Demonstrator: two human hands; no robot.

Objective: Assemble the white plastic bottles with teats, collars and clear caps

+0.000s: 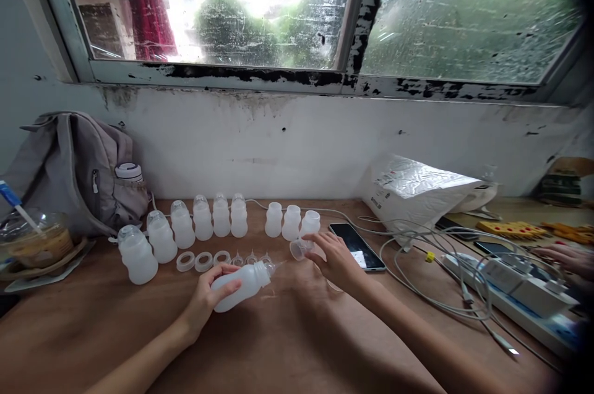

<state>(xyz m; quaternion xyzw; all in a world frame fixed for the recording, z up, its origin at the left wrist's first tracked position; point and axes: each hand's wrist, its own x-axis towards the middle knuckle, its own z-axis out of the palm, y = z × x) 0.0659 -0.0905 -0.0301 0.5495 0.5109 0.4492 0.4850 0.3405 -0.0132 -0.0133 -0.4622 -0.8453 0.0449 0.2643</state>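
My left hand (207, 291) is wrapped round a frosted baby bottle (239, 289), tilted with its clear nipple pointing right. A clear cap (299, 249) is pinched in the fingers of my right hand (331, 256), apart from the bottle. Just behind the tilted bottle lie several white collar rings (186, 268) and clear nipples (252, 257). Capped bottles (182, 227) stand in a curved row at the left. To the right stand three bottles without caps (291, 224). Under my right forearm shows the edge of a clear round piece, mostly hidden.
A phone (355, 244) lies right of my right hand. Loose cables (420, 301) and a power strip (510, 292) spread over the right side, near another person's hand (563, 255). A silvery white bag (413, 190), a grey backpack (78, 171) and an iced drink (37, 239) stand farther out.
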